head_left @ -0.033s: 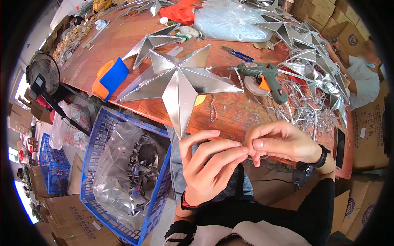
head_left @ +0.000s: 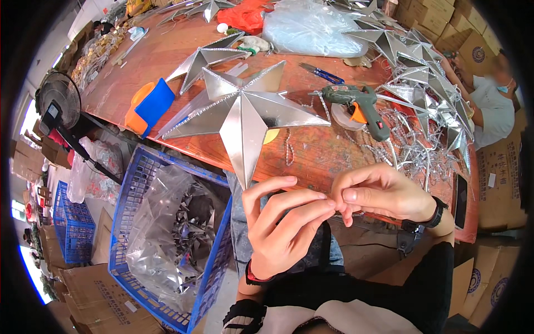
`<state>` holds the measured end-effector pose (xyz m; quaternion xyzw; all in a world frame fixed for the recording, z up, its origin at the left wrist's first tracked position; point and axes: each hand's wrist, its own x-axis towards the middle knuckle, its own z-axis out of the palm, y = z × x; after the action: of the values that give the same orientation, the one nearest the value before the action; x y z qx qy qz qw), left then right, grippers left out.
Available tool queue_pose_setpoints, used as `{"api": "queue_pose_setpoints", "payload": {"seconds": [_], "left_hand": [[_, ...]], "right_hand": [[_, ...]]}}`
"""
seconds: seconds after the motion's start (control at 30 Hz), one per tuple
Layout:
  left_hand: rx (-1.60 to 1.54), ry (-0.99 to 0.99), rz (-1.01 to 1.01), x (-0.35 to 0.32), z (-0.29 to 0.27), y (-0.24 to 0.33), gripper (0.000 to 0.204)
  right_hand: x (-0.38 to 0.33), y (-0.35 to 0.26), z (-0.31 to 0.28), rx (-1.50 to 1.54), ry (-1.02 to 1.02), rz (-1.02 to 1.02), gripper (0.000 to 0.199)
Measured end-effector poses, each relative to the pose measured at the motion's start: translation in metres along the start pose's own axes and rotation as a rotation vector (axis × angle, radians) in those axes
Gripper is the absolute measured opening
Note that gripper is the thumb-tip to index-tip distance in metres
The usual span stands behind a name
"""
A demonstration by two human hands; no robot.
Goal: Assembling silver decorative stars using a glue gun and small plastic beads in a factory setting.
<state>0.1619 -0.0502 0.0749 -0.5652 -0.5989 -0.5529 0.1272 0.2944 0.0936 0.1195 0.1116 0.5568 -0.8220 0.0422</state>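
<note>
My left hand (head_left: 289,225) and my right hand (head_left: 381,195) meet fingertip to fingertip in front of the table's near edge. Thumb and fingers of the right are pinched; the left's fingers curve toward that pinch, its thumb hidden. Anything between them is too small or covered to make out. Just beyond the left hand, a large silver star (head_left: 245,119) with glittery trimmed edges lies on the table, its lower point reaching past the edge. A green glue gun (head_left: 356,106) with an orange trigger rests beyond the right hand, beside a white roll (head_left: 347,118) and tangled silver trim (head_left: 411,153).
Silver stars (head_left: 428,78) pile up at the right, near a co-worker (head_left: 495,106). Blue-handled scissors (head_left: 322,72), a clear plastic bag (head_left: 311,28) and an orange-and-blue holder (head_left: 150,106) are on the table (head_left: 111,92). A blue crate (head_left: 119,245) and fan (head_left: 58,103) stand left.
</note>
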Motion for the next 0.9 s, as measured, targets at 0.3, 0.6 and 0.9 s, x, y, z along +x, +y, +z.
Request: {"api": "queue_pose_setpoints", "payload": {"seconds": [0.3, 0.6, 0.9], "left_hand": [[0.004, 0.058, -0.018, -0.003, 0.011, -0.001, 0.019], [-0.079, -0.054, -0.006, -0.003, 0.012, -0.001, 0.019], [-0.064, 0.159, -0.126, -0.012, -0.023, -0.012, 0.021]], "right_hand": [[0.002, 0.003, 0.000, 0.073, 0.009, -0.016, 0.026], [0.000, 0.000, 0.000, 0.156, 0.011, -0.048, 0.025], [0.004, -0.004, 0.004, 0.220, 0.067, -0.032, 0.026]]}}
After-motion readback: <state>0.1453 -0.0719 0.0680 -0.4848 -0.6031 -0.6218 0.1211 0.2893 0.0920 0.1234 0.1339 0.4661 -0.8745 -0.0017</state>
